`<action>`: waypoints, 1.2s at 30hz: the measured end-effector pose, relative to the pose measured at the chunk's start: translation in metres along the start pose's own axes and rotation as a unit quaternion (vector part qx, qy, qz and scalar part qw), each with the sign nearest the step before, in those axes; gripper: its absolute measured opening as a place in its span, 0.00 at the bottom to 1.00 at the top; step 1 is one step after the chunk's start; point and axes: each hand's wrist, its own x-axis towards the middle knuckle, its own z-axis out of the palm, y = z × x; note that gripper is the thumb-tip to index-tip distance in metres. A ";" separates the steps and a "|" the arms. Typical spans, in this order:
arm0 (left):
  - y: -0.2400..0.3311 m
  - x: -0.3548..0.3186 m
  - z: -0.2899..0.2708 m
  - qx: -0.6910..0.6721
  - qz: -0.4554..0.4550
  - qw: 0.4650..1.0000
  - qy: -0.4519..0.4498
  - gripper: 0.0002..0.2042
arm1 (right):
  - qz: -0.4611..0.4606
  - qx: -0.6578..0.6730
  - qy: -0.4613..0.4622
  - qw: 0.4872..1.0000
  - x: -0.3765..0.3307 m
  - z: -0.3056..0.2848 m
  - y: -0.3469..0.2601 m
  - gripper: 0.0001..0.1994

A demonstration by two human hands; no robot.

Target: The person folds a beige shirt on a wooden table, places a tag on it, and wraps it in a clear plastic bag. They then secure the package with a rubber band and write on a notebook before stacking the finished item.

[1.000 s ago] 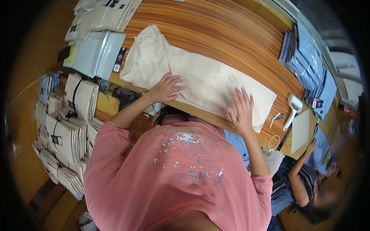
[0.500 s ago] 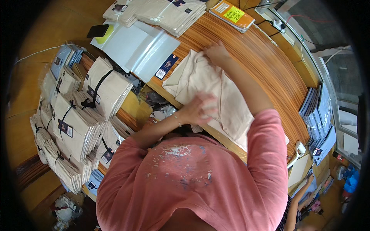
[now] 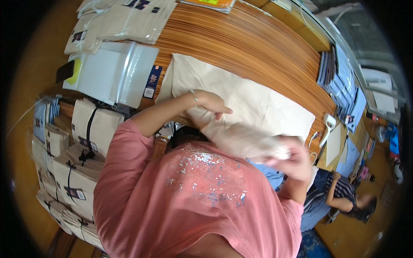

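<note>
A cream cloth garment point(image 3: 254, 99) lies spread along the front of the wooden table, its exact kind hard to tell. Its near part is lifted and bunched toward my body, smeared by motion. My right hand point(image 3: 297, 159) is closed on the end of this lifted part, at the table's front right; its fingers are blurred. On the garment's left half rests my left hand point(image 3: 211, 103), palm down, the index finger stretched out over the cloth and the other fingers partly hidden. Just left of the garment lies a dark blue label tag point(image 3: 152, 81).
Clear plastic sleeves point(image 3: 116, 71) and a phone point(image 3: 65, 72) lie at the left. Packed cream garments point(image 3: 137, 21) sit behind them; tied stacks point(image 3: 81, 180) fill the lower left. Blue folded garments point(image 3: 340, 86) and a white handheld tool point(image 3: 328, 129) are at the right, near another person point(image 3: 340, 193).
My right hand has come from the garment's far edge to the near right, pulling cloth with it. My left hand has settled on the cloth. The view has shifted right.
</note>
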 end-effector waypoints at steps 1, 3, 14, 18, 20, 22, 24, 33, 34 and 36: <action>-0.009 -0.003 -0.001 -0.048 -0.005 0.999 0.009 0.31 | 0.026 0.018 0.093 0.995 -0.020 -0.022 0.009 0.15; -0.029 -0.016 0.000 -0.225 0.044 0.965 0.124 0.33 | 0.045 0.036 0.314 0.948 -0.045 -0.051 0.039 0.14; -0.076 -0.066 -0.052 0.142 -0.079 0.906 0.391 0.16 | 0.090 0.073 0.428 0.896 -0.041 -0.118 0.189 0.10; -0.072 -0.064 -0.048 0.151 -0.112 0.892 0.412 0.14 | 0.140 0.017 0.387 0.911 -0.034 -0.141 0.229 0.09; -0.073 -0.061 -0.045 0.162 -0.131 0.885 0.416 0.14 | 0.120 0.032 0.397 0.910 -0.034 -0.149 0.230 0.09; -0.075 -0.060 -0.037 0.166 -0.145 0.881 0.419 0.13 | 0.121 0.022 0.397 0.910 -0.024 -0.147 0.235 0.09; -0.077 -0.052 -0.021 0.231 -0.150 0.815 0.510 0.14 | 0.137 -0.021 0.400 0.906 -0.018 -0.152 0.254 0.10; 0.096 0.070 0.052 0.131 0.214 0.836 0.488 0.29 | 0.249 -0.404 0.493 0.730 -0.116 -0.205 0.309 0.25; 0.120 0.097 0.065 0.160 0.213 0.841 0.471 0.30 | 0.308 -0.399 0.477 0.720 -0.121 -0.204 0.308 0.28; 0.133 0.139 0.086 0.226 0.190 0.843 0.450 0.31 | 0.294 -0.381 0.466 0.743 -0.120 -0.206 0.310 0.31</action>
